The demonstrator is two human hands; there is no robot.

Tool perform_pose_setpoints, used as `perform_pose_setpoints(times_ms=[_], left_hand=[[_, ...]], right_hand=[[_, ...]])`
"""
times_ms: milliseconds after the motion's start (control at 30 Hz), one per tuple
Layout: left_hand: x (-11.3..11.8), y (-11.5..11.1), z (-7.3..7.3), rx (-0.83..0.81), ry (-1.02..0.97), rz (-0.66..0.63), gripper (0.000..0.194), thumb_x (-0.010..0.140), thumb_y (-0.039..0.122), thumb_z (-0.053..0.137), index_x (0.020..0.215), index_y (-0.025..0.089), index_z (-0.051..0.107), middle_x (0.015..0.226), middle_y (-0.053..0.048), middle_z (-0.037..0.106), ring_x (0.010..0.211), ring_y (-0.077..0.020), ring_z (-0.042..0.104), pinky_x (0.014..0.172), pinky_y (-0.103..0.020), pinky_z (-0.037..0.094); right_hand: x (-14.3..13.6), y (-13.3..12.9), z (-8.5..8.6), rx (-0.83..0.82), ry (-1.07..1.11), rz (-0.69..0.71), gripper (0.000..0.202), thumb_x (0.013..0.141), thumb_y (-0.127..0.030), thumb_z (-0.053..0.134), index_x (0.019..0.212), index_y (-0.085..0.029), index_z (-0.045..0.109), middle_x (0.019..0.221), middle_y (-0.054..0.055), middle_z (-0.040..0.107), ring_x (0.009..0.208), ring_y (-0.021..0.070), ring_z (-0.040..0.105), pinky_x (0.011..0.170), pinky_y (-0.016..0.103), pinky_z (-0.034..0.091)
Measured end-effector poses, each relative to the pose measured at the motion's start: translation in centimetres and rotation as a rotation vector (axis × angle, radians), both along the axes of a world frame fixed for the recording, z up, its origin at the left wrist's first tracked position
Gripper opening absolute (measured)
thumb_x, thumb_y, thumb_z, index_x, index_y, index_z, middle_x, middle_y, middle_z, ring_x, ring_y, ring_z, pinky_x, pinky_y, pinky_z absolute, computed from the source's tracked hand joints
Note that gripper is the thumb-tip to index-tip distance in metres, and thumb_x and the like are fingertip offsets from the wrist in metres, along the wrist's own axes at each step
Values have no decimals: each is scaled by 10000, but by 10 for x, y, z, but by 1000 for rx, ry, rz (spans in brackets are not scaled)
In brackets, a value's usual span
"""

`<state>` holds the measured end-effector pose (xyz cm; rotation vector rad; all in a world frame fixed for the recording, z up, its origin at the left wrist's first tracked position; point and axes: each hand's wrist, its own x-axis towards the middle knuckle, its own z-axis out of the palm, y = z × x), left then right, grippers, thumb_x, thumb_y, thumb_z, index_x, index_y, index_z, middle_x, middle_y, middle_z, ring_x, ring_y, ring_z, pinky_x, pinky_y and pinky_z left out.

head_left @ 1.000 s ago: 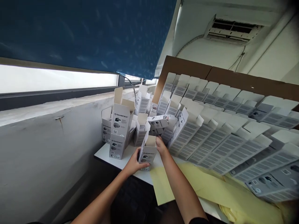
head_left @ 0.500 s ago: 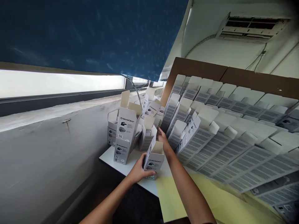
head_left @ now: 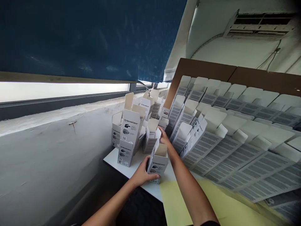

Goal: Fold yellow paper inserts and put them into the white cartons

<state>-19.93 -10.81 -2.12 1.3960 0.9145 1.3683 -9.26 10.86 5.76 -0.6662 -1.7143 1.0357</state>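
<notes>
My left hand [head_left: 144, 173] grips a small open-topped SilverCrest carton [head_left: 158, 164] low on its near side, thumb across the printed front. This carton stands upright near the front edge of the white table [head_left: 138, 164]. Farther back, my right hand [head_left: 164, 137] reaches in among the cartons. Its fingers are at the foot of a small grey-and-white carton [head_left: 164, 123] and are partly hidden, so their grip does not show. Just left of that hand stands an open carton [head_left: 150, 138] with raised flaps. A taller SilverCrest carton [head_left: 130, 125] stands left of it.
Rows of open cartons [head_left: 235, 147] fill the right side, with a brown cardboard panel [head_left: 207, 67] behind them. Yellow sheet material [head_left: 175, 201] lies at the front. A grey wall [head_left: 58, 150] and a low-hanging blue sheet [head_left: 89, 37] bound the left.
The view has shifted slightly, so most things sit farther right. At the back, a SilverCrest carton that leaned now appears more upright. My left hand keeps its hold on the carton.
</notes>
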Motion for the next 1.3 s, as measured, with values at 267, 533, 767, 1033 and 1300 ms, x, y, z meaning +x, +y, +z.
perform_pose_setpoints(times_ms=[267,533,767,1033,1300], left_hand=[[0,0,3,14,38,14,823,635,363,911,1303,187,464,1285,-127,606,1234,-331,555,1070,-447,414],[-2,2,-1,34,82,6,850,708,386,858,1392,206,387,1381,-147,548,1331,-342,500,1142,-498,364],[-5,6,-7,100,198,34,949,719,323,830,1479,199,276,1499,-179,431,1439,-337,389,1222,-537,247],[-6,11,-11,171,213,99,1196,683,446,868,1560,269,73,1551,-210,312,1458,-355,360,1169,-595,324],[8,-45,-2,616,374,639,955,705,390,852,1453,237,279,1436,-172,371,1378,-352,405,1133,-546,365]], right_hand=[[16,-11,-7,-143,-7,-109,570,721,-369,595,1281,-264,565,958,50,691,684,177,624,543,276,500],[77,-95,25,-107,-23,-256,555,756,-367,564,1296,-240,569,1102,82,675,851,199,652,637,283,505],[169,-294,-38,97,-822,-277,939,664,-228,762,1522,-373,409,1602,84,370,1473,349,336,1116,536,391],[162,-338,-98,231,-769,-670,661,765,67,428,1185,-338,738,1390,44,605,1457,324,357,1166,699,218],[166,-378,-80,378,-546,-772,191,890,-234,679,1016,-325,790,1425,66,482,1387,365,365,1085,618,375]])
